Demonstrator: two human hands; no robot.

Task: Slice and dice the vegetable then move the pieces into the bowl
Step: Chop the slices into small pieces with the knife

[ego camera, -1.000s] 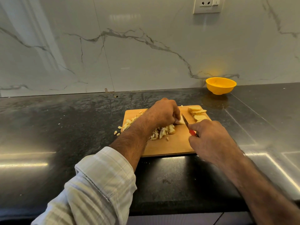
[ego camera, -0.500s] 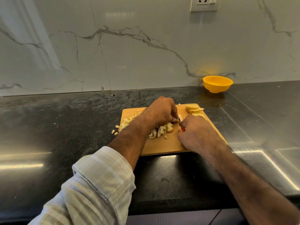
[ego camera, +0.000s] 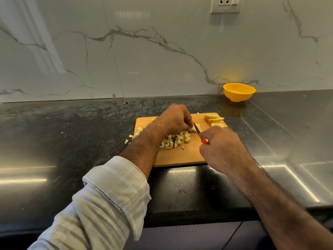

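One pale vegetable piece [ego camera: 195, 128] lies near the middle of the wooden cutting board [ego camera: 180, 156], pinned at its left end under the curled fingertips of the left hand [ego camera: 173, 120]. The knife [ego camera: 198, 130], its dark blade angled across this piece and its red handle partly visible, is gripped in the right hand [ego camera: 223, 147], whose fingers are wrapped round the handle. Just left of the blade, and partly under the left forearm, a heap of diced pieces [ego camera: 177, 139] rests on the board; a second band of dice runs along the board's left edge, with a few stray bits [ego camera: 128, 138] lying off the board on the dark counter [ego camera: 72, 141]. Several uncut slices [ego camera: 214, 120] are stacked at the board's far right corner. The yellow bowl [ego camera: 239, 92] stands upright on the counter beyond that corner, well apart from the board and close to the marble-patterned wall [ego camera: 144, 51]. A wall socket [ego camera: 226, 4] is mounted above. A rolled striped sleeve [ego camera: 108, 195] covers the left forearm.
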